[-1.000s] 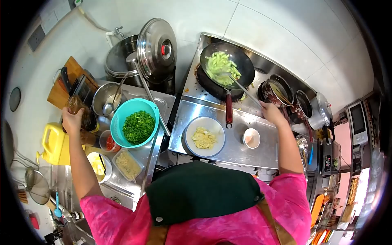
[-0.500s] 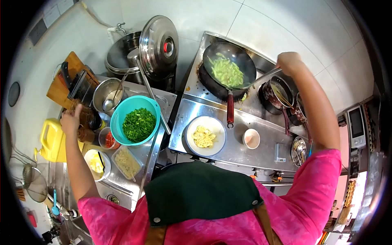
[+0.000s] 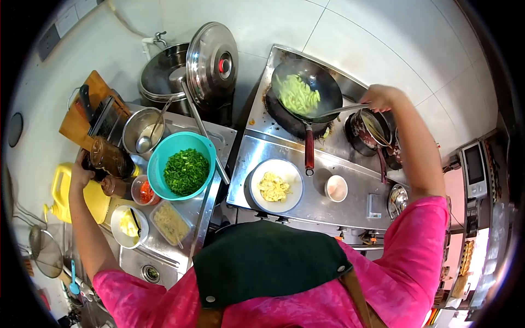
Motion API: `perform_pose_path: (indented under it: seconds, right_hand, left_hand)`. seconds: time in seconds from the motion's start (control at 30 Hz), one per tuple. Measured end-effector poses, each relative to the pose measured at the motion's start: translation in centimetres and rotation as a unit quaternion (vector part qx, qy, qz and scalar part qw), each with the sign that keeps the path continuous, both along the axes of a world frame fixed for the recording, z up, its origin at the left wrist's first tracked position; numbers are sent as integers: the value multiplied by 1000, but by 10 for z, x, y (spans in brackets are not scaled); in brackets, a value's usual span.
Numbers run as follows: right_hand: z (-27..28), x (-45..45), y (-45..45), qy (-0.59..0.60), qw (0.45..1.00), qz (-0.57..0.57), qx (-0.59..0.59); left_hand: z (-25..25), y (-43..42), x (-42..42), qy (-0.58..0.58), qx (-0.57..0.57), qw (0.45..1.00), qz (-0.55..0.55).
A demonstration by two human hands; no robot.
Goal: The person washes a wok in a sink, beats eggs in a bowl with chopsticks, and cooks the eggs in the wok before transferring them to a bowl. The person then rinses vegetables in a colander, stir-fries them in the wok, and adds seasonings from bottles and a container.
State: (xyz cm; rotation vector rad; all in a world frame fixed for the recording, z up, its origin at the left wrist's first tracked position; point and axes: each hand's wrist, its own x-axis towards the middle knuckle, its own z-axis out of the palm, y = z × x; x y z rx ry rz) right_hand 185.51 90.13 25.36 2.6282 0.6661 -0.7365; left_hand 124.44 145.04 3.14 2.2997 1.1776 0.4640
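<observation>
My right hand (image 3: 381, 98) is closed around the long handle of a metal spatula (image 3: 340, 110), which slants down to the left into the wok (image 3: 328, 82). Pale green vegetable slices (image 3: 298, 94) lie in the wok, blurred by motion. The wok's red handle (image 3: 309, 146) points towards me. At the left, my left hand (image 3: 80, 175) is beside a brown jar (image 3: 104, 154) and a dark item (image 3: 96, 170). Most of its fingers are hidden, so I cannot tell whether it grips anything. A yellow jug (image 3: 90, 199) stands just below that hand.
A turquoise bowl (image 3: 153, 167) holds chopped greens. Near it are a steel pot (image 3: 131, 131) with a ladle, and a white bowl (image 3: 116, 221). A bowl of cooked egg (image 3: 295, 199) and a small cup (image 3: 336, 195) stand before the wok. Saucepans (image 3: 358, 131) sit at right.
My left hand has moved down and left, beside the jars. My right hand has shifted slightly lower with the spatula, and the vegetable slices have moved within the wok.
</observation>
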Motion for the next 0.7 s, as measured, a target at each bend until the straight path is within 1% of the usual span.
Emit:
perform_pose_path:
  seconds: [0.03,0.07,0.1,0.13,0.17,0.2,0.23,0.27,0.3,0.33,0.37,0.4,0.43,0.47,0.5,0.53,0.57,0.63,0.67,0.7]
  right_hand:
    - [-15,-2,4,-17,999,37,-4]
    - [-42,4,5,-34,997,74,-9]
    - [-79,46,-5,-64,985,160,20]
    - [-75,43,-8,-64,985,157,20]
    - [-65,34,-10,-41,996,55,62]
    - [-52,28,-11,-18,993,-47,103]
    - [-38,28,-16,-16,991,-93,97]
    - [-20,27,-22,-37,992,-84,82]
    - [-2,24,-24,-36,998,-49,34]
    - [8,22,-25,-36,999,-14,-14]
    - [7,24,-27,-35,999,-17,-13]
    - [3,24,-27,-35,997,49,-46]
    - [-3,23,-26,-35,990,114,-78]
    - [-19,21,-22,-45,995,68,-53]
    - [-40,19,-23,-77,995,59,9]
    - [-63,23,-20,-123,984,128,-34]
    - [-94,41,-23,-182,974,135,-16]
    - [-105,36,-17,-234,962,137,16]
    - [-100,24,-14,-264,955,129,45]
    - [-91,16,-12,-291,943,158,41]
  left_hand:
    - [12,-19,11,28,50,998,-29]
    - [19,-32,21,27,50,998,-31]
    - [25,-44,30,114,93,989,29]
    - [28,-50,36,201,136,966,88]
    - [25,-54,35,167,178,967,70]
    - [24,-54,36,168,179,967,67]
    - [23,-53,37,124,127,982,64]
    - [21,-53,36,80,73,992,60]
    - [16,-57,35,39,100,993,52]
    - [15,-59,34,39,101,993,50]
    - [17,-61,34,39,86,994,51]
    - [19,-64,34,40,70,995,52]
    - [22,-66,33,62,82,993,66]
    - [27,-70,34,62,83,993,64]
    - [33,-75,35,69,94,990,84]
    - [40,-79,34,76,104,986,106]
    - [47,-83,34,76,106,986,108]
    - [63,-89,31,78,116,982,126]
    - [70,-90,28,79,119,982,127]
    - [74,-91,23,54,150,980,122]
